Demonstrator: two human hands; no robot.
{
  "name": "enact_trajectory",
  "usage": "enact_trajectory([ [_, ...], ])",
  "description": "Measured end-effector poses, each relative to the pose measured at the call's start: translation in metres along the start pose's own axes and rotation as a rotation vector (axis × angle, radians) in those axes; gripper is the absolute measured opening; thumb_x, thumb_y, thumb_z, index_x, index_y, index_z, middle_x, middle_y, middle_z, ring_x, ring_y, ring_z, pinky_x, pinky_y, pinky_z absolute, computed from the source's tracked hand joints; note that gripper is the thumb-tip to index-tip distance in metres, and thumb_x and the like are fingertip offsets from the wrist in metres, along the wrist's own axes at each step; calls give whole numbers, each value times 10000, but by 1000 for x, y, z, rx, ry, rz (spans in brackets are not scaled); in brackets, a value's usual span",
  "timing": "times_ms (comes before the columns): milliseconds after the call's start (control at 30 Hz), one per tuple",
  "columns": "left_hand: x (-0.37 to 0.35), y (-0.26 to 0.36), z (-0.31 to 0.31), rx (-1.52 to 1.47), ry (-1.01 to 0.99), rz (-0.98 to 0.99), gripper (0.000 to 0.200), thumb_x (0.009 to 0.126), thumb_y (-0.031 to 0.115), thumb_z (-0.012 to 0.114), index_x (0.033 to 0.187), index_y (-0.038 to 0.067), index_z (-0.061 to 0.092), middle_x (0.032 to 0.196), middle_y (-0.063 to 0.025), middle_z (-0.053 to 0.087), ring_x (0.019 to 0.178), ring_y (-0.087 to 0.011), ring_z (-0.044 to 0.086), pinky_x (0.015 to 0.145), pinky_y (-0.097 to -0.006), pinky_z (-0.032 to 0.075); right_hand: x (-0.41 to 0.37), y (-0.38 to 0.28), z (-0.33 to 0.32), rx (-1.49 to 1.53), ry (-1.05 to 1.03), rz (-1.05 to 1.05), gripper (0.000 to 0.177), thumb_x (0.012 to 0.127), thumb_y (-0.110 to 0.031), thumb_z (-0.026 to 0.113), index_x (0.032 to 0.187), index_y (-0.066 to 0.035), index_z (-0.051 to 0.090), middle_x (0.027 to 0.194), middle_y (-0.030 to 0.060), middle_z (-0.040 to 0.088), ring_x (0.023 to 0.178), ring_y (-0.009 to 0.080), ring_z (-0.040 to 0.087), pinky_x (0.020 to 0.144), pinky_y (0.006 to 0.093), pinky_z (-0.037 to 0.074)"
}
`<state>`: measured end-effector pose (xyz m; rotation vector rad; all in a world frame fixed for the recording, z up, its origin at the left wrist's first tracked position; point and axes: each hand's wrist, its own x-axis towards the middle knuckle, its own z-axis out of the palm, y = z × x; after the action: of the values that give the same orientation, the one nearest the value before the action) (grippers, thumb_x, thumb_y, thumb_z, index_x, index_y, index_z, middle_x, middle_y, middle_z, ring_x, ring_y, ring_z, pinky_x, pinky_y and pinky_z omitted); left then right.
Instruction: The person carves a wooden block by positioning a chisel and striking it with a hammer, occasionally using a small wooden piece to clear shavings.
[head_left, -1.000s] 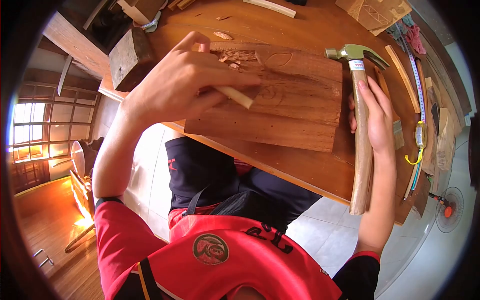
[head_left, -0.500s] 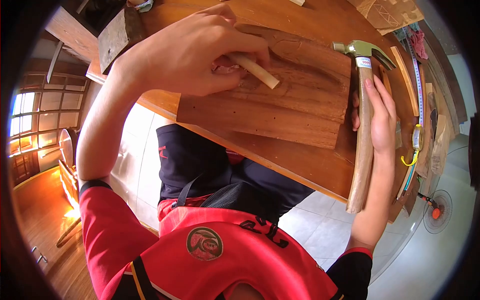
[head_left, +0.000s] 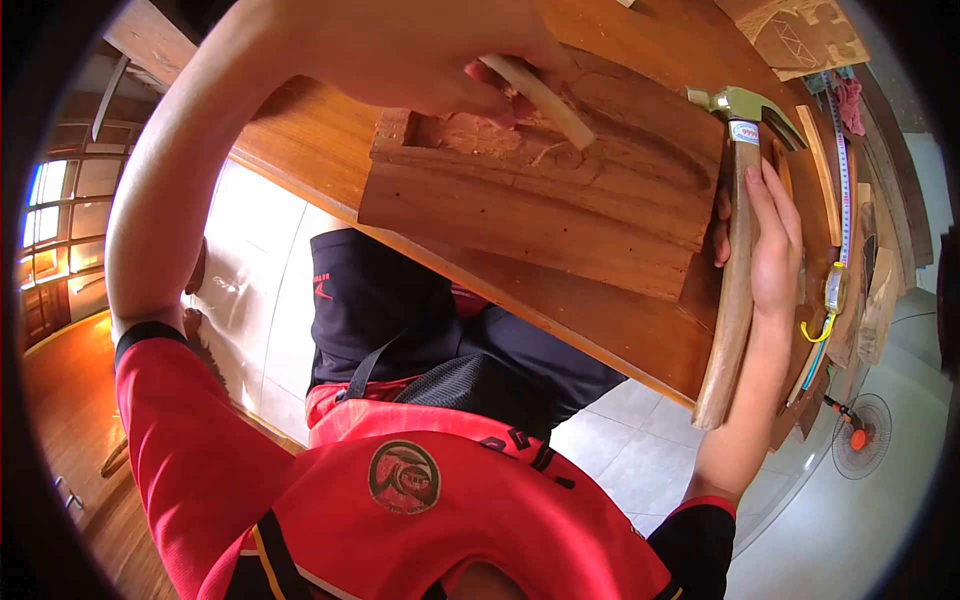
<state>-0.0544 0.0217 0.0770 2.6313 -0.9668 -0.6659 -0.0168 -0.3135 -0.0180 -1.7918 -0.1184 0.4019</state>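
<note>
At the top of the head view my left hand (head_left: 430,60) is closed around a pale, round wooden handle (head_left: 545,103). One end of this handle sticks out over a carved brown board (head_left: 540,215); whatever is at its other end is hidden by my fingers. The board lies near the table's edge, with a carved recess, curved lines and several small holes. At its right end my right hand (head_left: 770,245) grips the wooden shaft of a claw hammer (head_left: 738,250). The hammer's metal head points away from me.
The wooden table (head_left: 320,150) curves around the board. To the right lie a tape measure (head_left: 834,285), its blade drawn out, and several wood strips (head_left: 818,175). A pink cloth (head_left: 850,105) sits farther back, and a fan (head_left: 862,436) stands beyond the table.
My left hand, with the pale handle, has moved up and to the right, uncovering the carved recess at the board's left. My right hand and the hammer have barely shifted.
</note>
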Motion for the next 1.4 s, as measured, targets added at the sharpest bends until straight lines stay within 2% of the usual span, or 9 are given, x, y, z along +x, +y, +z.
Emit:
enact_trajectory([
  [233, -7, -11, 15, -100, 130, -115, 221, 1020, 212, 622, 1172, 65, 687, 879, -97, 745, 845, -239, 721, 881, -380, 535, 0, 0, -1, 11, 8, 9, 337, 1078, -339, 546, 1229, -48, 624, 750, 37, 566, 497, 108, 529, 442, 250, 413],
  [467, -6, -20, 30, 109, 300, 207, 164, 1036, 196, 624, 1103, 79, 717, 879, -64, 756, 750, -201, 712, 826, -369, 536, 0, 0, 1, 4, 4, 5, 342, 1079, -345, 546, 1232, -49, 625, 747, 36, 564, 496, 112, 530, 442, 251, 416],
  [600, -6, -8, 44, 210, 434, -2, 244, 774, 126, 715, 1017, 113, 699, 803, -41, 679, 936, -290, 601, 906, -453, 472, 3, 5, -3, 27, -21, 3, 343, 1076, -343, 554, 1233, -47, 626, 745, 38, 573, 490, 115, 535, 436, 254, 417],
  [833, -8, -10, 50, 143, 419, -16, 295, 752, 99, 703, 1045, 122, 719, 884, -33, 737, 862, -271, 642, 1000, -431, 455, 0, -1, -3, 45, -8, 20, 335, 1071, -314, 566, 1258, -42, 625, 729, 43, 584, 487, 117, 542, 434, 253, 413],
  [967, -7, -17, 44, 76, 307, -29, 266, 856, 192, 717, 1114, 129, 720, 798, -77, 658, 907, -312, 608, 852, -439, 467, 1, -1, -4, 38, -23, 25, 339, 1075, -317, 554, 1244, -30, 618, 726, 45, 579, 485, 119, 540, 442, 266, 417],
  [1067, -6, -22, 45, 43, 282, -79, 281, 862, 192, 716, 1137, 138, 726, 771, -78, 636, 914, -298, 594, 855, -427, 455, 0, -3, -2, 42, -25, 20, 350, 1076, -324, 554, 1239, -20, 616, 726, 47, 578, 484, 122, 539, 448, 269, 420],
  [1167, -5, -17, 39, 44, 235, -95, 225, 810, 29, 659, 1029, 49, 707, 973, -93, 666, 931, -255, 589, 783, -344, 515, 0, -2, -3, 49, -30, 17, 354, 1076, -326, 554, 1241, -19, 617, 726, 46, 577, 484, 122, 539, 448, 265, 419],
  [1267, -11, -29, 39, -308, 296, -201, 201, 855, -23, 622, 1049, 18, 660, 974, -77, 633, 937, -194, 594, 796, -312, 506, 1, 0, -3, 38, -23, 7, 354, 1075, -324, 557, 1245, -19, 620, 728, 44, 578, 484, 120, 540, 446, 261, 417],
  [1400, -16, -32, 38, -441, 389, -125, 179, 917, -70, 566, 1074, 12, 581, 951, -38, 592, 928, -100, 571, 822, -257, 481, 2, 2, -3, 60, -8, 19, 359, 1073, -308, 564, 1278, -19, 619, 739, 45, 580, 477, 117, 536, 433, 253, 406],
])
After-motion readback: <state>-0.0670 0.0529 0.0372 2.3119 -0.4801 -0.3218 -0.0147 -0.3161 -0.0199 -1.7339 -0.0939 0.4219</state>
